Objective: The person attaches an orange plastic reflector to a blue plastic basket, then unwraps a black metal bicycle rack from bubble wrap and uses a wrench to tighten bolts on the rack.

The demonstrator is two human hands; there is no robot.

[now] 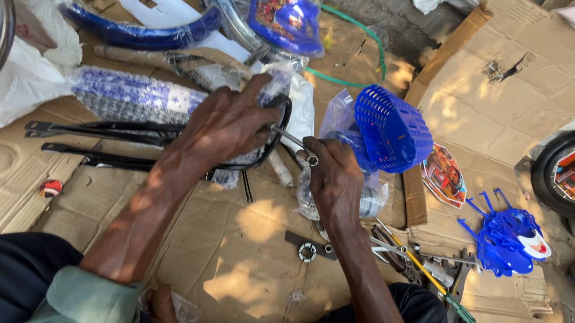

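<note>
Flattened cardboard (246,243) floor, strewn with bicycle parts.
Left hand (228,121) grips a black frame (97,130); right hand (331,176) pinches a ring spanner (297,146), blue basket (390,130) at three o'clock.

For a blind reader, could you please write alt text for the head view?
A person's left hand grips a plastic-wrapped black bicycle frame while the right hand turns a spanner on it, over cardboard beside a blue basket.

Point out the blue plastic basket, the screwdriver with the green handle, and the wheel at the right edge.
Blue plastic basket (390,130), head view, on its mesh side wall.
Screwdriver with the green handle (459,309), head view, on the green handle.
Wheel (545,170), head view, on the black tyre.
</note>
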